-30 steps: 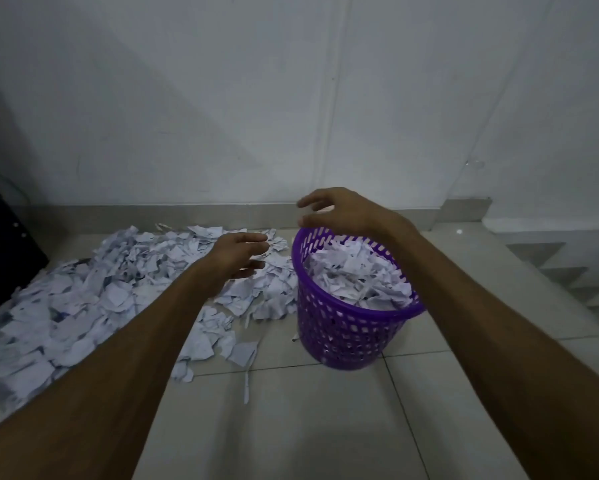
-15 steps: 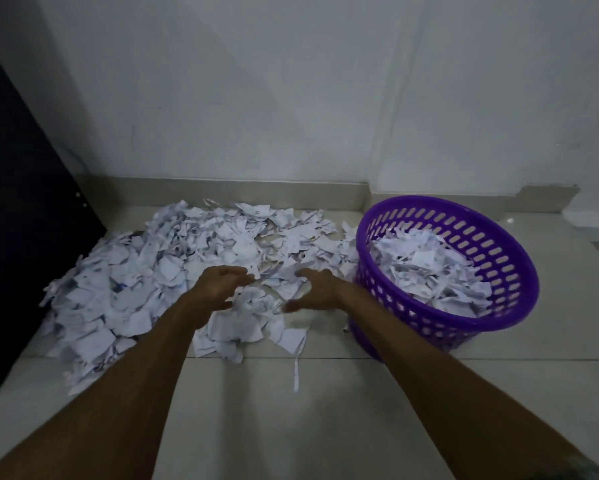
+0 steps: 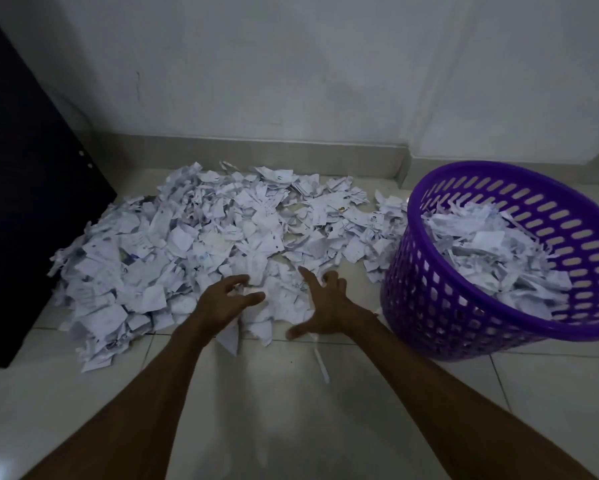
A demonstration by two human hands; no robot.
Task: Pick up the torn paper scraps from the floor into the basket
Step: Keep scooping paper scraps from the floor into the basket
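Observation:
A wide heap of torn white paper scraps [image 3: 201, 244] covers the tiled floor from the left to the centre. To its right stands a purple plastic basket [image 3: 429, 306] with slotted walls, partly filled with scraps. My left hand [image 3: 222, 301] hovers at the near edge of the heap, fingers loosely curled over the scraps. My right hand [image 3: 325, 306] is beside it with fingers spread apart over the same near edge. Between the two hands lies a clump of scraps. Neither hand holds anything that I can see.
A dark panel [image 3: 24, 188] stands against the wall at the left, touching the heap. A white wall with a grey skirting [image 3: 256, 150] runs behind the heap. A thin paper strip [image 3: 320, 363] lies alone on the tile near my right forearm.
My right hand left the basket's rim and came down left to the heap beside my left hand. Its fingers have since spread wide. The view swung left and down.

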